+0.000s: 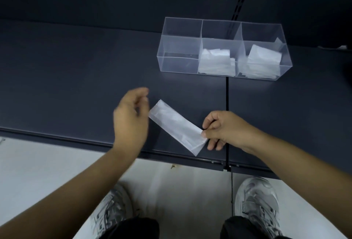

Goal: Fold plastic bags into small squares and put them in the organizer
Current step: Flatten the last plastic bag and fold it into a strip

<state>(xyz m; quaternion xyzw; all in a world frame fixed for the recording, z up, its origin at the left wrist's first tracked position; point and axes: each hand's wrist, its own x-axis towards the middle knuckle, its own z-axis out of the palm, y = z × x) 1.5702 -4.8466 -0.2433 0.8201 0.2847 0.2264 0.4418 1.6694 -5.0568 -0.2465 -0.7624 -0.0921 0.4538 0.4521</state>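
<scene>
A white plastic bag (177,126), folded into a long narrow strip, lies slantwise on the dark shelf near its front edge. My right hand (222,128) pinches the strip's near right end between thumb and fingers. My left hand (131,116) hovers just left of the strip's far end, blurred, fingers loosely curled and holding nothing. Behind them stands a clear organizer (181,61) with three compartments. Its left compartment holds nothing, while the middle one holds folded bags (215,59) and the right one holds more folded bags (262,59).
The dark shelf (76,78) has a seam running front to back just right of my right hand. Its front edge runs across below the hands. Below it are a pale floor and my two grey shoes (255,200).
</scene>
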